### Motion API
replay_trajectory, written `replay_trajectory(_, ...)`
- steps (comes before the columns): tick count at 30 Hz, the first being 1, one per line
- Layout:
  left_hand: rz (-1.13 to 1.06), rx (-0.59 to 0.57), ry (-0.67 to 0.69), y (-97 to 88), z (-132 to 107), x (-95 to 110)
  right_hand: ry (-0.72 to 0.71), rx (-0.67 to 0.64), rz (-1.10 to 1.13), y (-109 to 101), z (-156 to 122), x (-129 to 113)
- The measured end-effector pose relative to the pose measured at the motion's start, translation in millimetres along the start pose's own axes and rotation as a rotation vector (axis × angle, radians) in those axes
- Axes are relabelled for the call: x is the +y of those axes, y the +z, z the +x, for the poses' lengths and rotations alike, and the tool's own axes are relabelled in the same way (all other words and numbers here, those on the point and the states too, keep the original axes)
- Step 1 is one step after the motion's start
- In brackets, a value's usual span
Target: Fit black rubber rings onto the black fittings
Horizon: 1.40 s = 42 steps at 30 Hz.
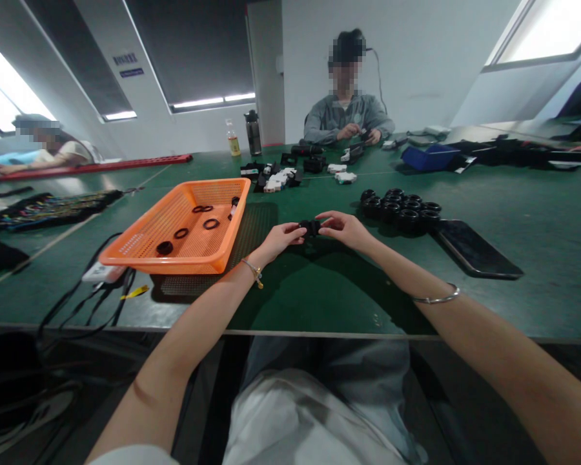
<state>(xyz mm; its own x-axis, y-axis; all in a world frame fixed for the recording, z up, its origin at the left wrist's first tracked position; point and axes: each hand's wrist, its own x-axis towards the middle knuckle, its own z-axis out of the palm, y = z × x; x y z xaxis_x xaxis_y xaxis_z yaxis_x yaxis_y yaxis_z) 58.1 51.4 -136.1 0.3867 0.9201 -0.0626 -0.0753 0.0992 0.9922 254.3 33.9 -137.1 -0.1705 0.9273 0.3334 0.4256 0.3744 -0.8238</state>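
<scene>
A small black part point(310, 227) lies directly between the left hand point(281, 239) and the right hand point(347, 230), fingertips closed on its opposite ends, long axis apparently crosswise, neither hand nearer, right of the orange basket point(174, 263) over the green table point(552, 213).

The left forearm point(193, 336) and right forearm point(416, 278) angle inward; the left hand point(275, 243) and right hand point(346, 228) nearly meet, fingers point(330, 216) bent and pinching.

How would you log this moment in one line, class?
left hand: holding small black part | right hand: holding same part | orange basket: black rings inside | phone: beside clustered black round parts
</scene>
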Motion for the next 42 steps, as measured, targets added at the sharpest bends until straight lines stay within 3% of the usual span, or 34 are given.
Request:
replay_trajectory(12, -0.030, 0.012, -0.043, 0.0, 1.3, 0.6, -0.015, -0.070, 0.042, -1.6, -0.2, 0.2)
replay_trajectory(21, -0.006, 0.003, -0.038, 0.5, 0.5, 1.5, -0.068, -0.006, -0.175, -6.1, -1.6, -5.9)
replay_trajectory(42, 0.019, -0.017, -0.035, -0.1, 0.8, 0.6, -0.006, -0.022, 0.015, -4.3, -1.0, -1.6)
